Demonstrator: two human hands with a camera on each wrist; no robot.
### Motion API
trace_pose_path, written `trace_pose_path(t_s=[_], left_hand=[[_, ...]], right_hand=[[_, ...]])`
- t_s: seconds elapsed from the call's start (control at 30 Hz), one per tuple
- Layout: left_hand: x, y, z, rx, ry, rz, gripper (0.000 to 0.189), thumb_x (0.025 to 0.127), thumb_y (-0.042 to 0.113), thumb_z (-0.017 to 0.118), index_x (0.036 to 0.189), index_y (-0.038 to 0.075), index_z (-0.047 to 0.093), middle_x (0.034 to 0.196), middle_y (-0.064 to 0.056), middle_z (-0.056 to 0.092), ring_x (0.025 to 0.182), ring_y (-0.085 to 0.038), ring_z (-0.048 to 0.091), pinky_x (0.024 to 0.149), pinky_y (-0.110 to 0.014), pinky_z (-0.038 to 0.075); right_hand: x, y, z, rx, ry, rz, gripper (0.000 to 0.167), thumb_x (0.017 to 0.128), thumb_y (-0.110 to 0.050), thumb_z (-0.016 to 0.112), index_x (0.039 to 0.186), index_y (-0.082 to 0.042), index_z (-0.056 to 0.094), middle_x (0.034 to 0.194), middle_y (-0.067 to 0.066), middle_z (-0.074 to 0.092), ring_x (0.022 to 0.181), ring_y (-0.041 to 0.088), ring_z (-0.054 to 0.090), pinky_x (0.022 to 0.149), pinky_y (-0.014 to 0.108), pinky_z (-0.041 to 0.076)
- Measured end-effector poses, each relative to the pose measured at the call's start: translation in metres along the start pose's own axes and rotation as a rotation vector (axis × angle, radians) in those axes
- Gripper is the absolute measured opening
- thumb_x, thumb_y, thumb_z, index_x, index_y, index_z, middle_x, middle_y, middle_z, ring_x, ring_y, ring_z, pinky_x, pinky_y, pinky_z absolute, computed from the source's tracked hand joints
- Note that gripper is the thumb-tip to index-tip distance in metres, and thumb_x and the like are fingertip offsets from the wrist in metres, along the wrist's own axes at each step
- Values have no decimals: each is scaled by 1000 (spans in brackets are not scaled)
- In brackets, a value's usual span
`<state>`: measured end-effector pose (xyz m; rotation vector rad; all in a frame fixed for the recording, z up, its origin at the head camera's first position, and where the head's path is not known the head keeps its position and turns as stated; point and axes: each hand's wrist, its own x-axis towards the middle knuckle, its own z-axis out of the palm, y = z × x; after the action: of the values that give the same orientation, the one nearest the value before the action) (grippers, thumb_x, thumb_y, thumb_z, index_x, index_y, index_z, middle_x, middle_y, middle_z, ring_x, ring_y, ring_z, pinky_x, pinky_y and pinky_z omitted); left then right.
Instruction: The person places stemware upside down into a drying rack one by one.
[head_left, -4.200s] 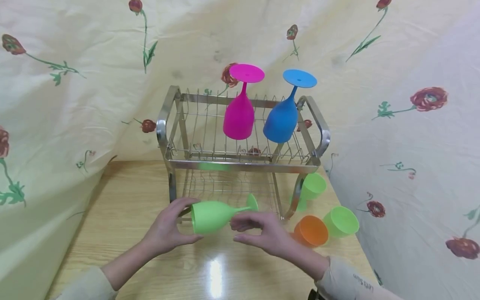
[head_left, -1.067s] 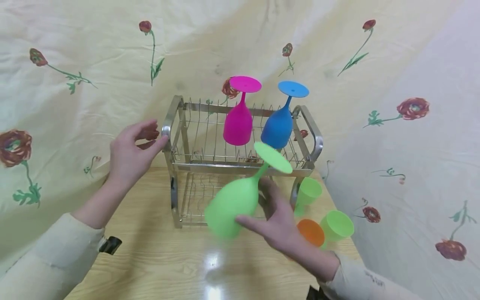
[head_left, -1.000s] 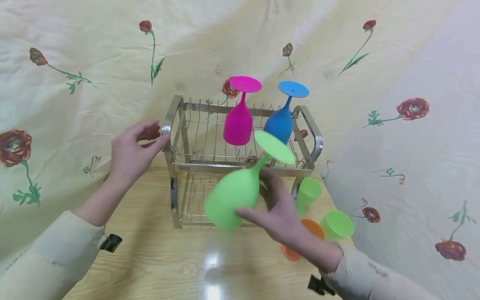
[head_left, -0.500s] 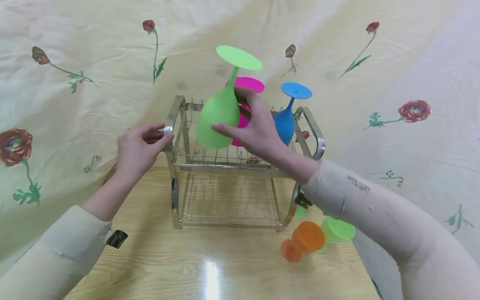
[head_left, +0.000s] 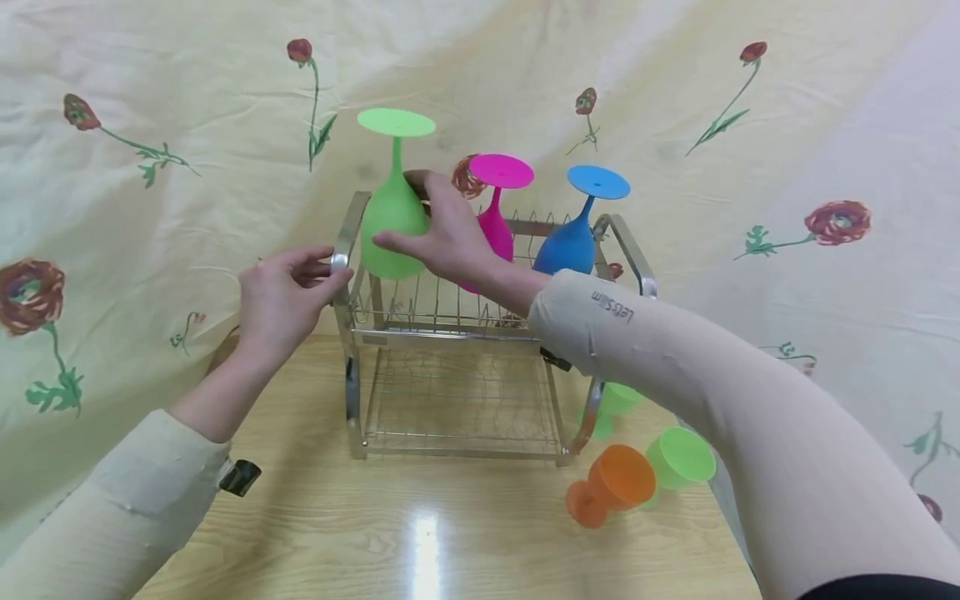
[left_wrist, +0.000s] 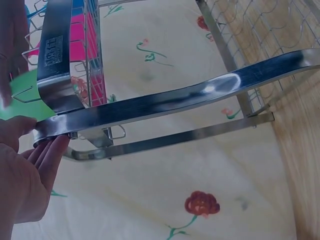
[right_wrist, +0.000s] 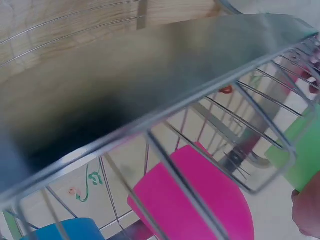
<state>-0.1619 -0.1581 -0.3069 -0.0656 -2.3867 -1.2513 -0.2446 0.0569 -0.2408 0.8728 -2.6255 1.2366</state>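
My left hand (head_left: 276, 307) pinches the curved left side bar of a two-tier metal dish rack (head_left: 465, 337). In the left wrist view the thumb lies on top of the bar (left_wrist: 145, 107) and the fingers curl under it. An upside-down green goblet (head_left: 393, 221), foot upward, is held round its bowl by my right hand (head_left: 453, 233) at the left end of the upper tier. Beside it on that tier stand a pink goblet (head_left: 502, 172), partly covered by my right hand and forearm, and a blue goblet (head_left: 566, 248), both upside down.
Right of the rack, an orange goblet (head_left: 622, 477) and a green goblet (head_left: 681, 458) stand upright on the wooden table (head_left: 315, 533). Another green goblet (head_left: 621, 398) is partly hidden by my right sleeve. Flowered cloth (head_left: 210, 167) hangs behind and at both sides.
My right hand has lifted the green goblet up and left, turning it from lying sideways to foot-up over the upper tier. My left hand has left the goblet for the rack's side bar.
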Motion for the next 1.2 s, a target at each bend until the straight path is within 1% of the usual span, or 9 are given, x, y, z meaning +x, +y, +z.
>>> trace_pose_path(t_s=[0.17, 0.4, 0.5, 0.73, 0.97, 1.1, 1.2], left_hand=[[-1, -1, 2, -7, 14, 16, 42, 97, 27, 82, 131, 2, 75, 111, -18, 80, 97, -33, 80, 66, -2, 52], [-2, -2, 4, -20, 23, 26, 40, 97, 25, 82, 130, 2, 75, 110, -18, 80, 94, -33, 80, 66, -2, 51], [-2, -2, 3, -20, 19, 28, 40, 97, 23, 82, 130, 2, 75, 110, -18, 80, 94, -33, 80, 66, -2, 51], [-1, -3, 3, -17, 13, 31, 40, 97, 20, 82, 130, 0, 74, 110, -19, 80, 95, -34, 80, 66, -2, 52], [-1, -3, 4, -6, 15, 45, 39, 97, 20, 82, 130, 0, 74, 110, -20, 80, 94, -34, 80, 69, -6, 56], [-1, -3, 3, 7, 12, 45, 40, 97, 21, 82, 130, 0, 74, 110, -20, 79, 94, -35, 80, 70, -10, 58], [-1, -3, 3, 8, 11, 46, 40, 97, 21, 82, 130, 0, 74, 110, -21, 79, 94, -36, 80, 69, -9, 58]], right_hand=[[5, 8, 10, -60, -16, 13, 87, 91, -35, 88, 159, -5, 41, 149, 8, 54, 128, 18, 56, 101, 25, 56], [7, 22, 17, -109, -51, 59, 89, 92, -35, 87, 160, -4, 39, 153, 10, 52, 132, 21, 55, 103, 29, 57], [7, 26, 19, -120, -58, 62, 90, 91, -35, 88, 160, -4, 38, 154, 10, 51, 133, 22, 55, 105, 29, 56], [9, 30, 23, -99, -68, 40, 90, 91, -30, 88, 159, -2, 37, 150, 12, 52, 128, 21, 56, 103, 25, 56], [8, 31, 25, -109, -64, 30, 90, 92, -31, 88, 159, -2, 37, 149, 11, 52, 127, 20, 56, 102, 24, 56], [7, 32, 24, -102, -77, 42, 94, 91, -34, 88, 162, -3, 35, 152, 11, 51, 130, 20, 55, 104, 25, 56], [4, 31, 20, -95, -89, 57, 99, 91, -38, 88, 164, -3, 32, 157, 11, 49, 136, 21, 54, 107, 26, 55]])
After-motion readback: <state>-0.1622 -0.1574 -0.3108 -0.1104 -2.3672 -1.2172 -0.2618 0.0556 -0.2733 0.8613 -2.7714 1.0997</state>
